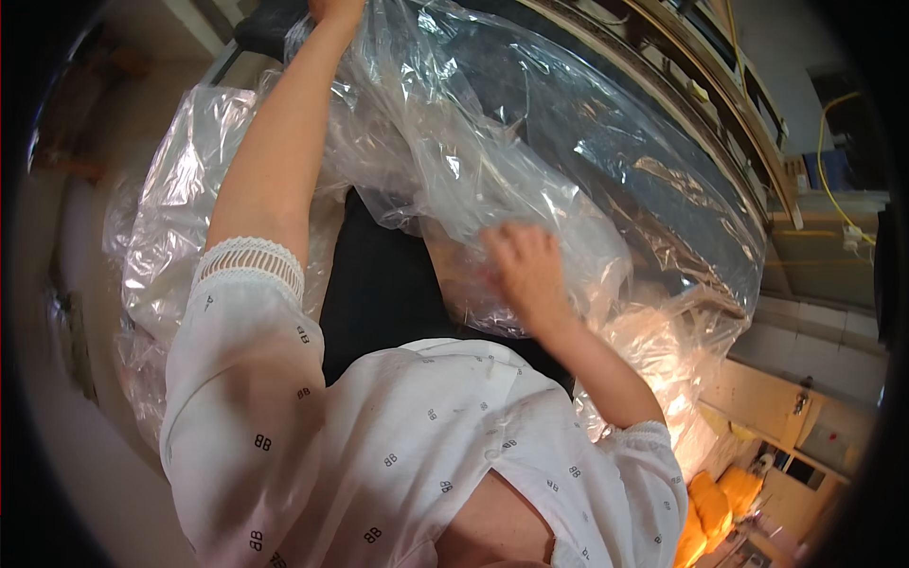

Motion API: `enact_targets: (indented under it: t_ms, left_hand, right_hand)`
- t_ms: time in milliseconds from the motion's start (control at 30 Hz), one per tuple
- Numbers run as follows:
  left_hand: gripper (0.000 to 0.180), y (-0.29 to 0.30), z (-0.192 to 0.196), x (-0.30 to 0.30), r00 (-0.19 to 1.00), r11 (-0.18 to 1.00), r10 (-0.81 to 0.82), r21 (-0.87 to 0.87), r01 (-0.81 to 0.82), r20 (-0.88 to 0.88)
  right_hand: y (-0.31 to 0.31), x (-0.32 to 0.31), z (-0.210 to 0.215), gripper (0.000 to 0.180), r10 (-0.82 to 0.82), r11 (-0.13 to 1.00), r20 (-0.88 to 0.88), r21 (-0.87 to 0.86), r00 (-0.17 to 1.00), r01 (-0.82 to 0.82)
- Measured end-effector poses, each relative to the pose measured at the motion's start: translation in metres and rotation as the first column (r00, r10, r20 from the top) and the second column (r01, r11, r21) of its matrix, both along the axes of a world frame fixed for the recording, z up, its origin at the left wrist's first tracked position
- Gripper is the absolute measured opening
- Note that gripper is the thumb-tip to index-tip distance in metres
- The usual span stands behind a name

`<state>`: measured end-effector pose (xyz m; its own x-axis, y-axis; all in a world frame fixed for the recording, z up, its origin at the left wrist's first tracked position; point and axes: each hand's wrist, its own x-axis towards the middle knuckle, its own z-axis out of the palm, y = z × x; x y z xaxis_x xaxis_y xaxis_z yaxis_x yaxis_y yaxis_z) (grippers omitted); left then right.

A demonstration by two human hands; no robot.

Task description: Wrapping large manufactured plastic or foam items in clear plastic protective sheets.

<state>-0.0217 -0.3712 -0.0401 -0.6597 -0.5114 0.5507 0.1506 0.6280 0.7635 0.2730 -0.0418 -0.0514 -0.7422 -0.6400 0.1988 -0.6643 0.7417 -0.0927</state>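
Observation:
A large sheet of clear plastic film (pixel 454 161) lies crumpled in front of me and drapes down at both sides. My left arm stretches to the far edge, where my left hand (pixel 336 9) is at the film's far left; the frame's top edge cuts off its fingers. Over the middle of the film is my right hand (pixel 530 275), smeared by motion. Its knuckles face up, and I cannot tell whether the fingers grip the film or only rest against it.
A dark surface (pixel 559 104) shows through the film, bordered by a long curved-looking edge (pixel 729 133) at the far right. Yellow cord (pixel 822 142) hangs at the right. Orange bundles (pixel 710 511) lie at the lower right beside a wooden cabinet (pixel 757 393).

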Motion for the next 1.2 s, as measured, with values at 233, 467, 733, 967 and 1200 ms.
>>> enact_targets:
  t_ms: [233,467,733,967,1200]
  left_hand:
    - [0.030,-0.019,-0.001,0.006,0.999,0.999,0.035,0.036,-0.035,-0.004]
    - [0.043,-0.024,-0.004,-0.008,0.978,0.962,-0.097,-0.236,0.140,0.187]
    - [0.043,-0.031,-0.004,-0.018,0.974,0.950,-0.081,-0.279,0.140,0.210]
    - [0.042,-0.059,-0.018,-0.033,0.983,0.985,-0.020,-0.168,0.051,0.182]
    - [0.041,-0.076,-0.014,-0.026,0.976,0.970,0.096,-0.237,-0.047,0.197]
  right_hand:
    - [0.131,-0.012,0.047,0.029,-0.219,0.317,0.605,-0.697,0.765,0.643]
    - [0.202,0.014,0.117,0.027,0.806,-0.386,-0.098,-0.834,0.583,0.393]
    - [0.327,0.071,0.104,0.033,0.244,-0.758,-0.264,-0.652,0.933,0.013]
    - [0.437,0.150,0.152,0.011,-0.499,-0.538,0.026,-0.793,0.866,-0.286]
    - [0.454,0.087,0.157,0.029,-0.688,-0.252,0.426,-0.900,0.588,0.357]
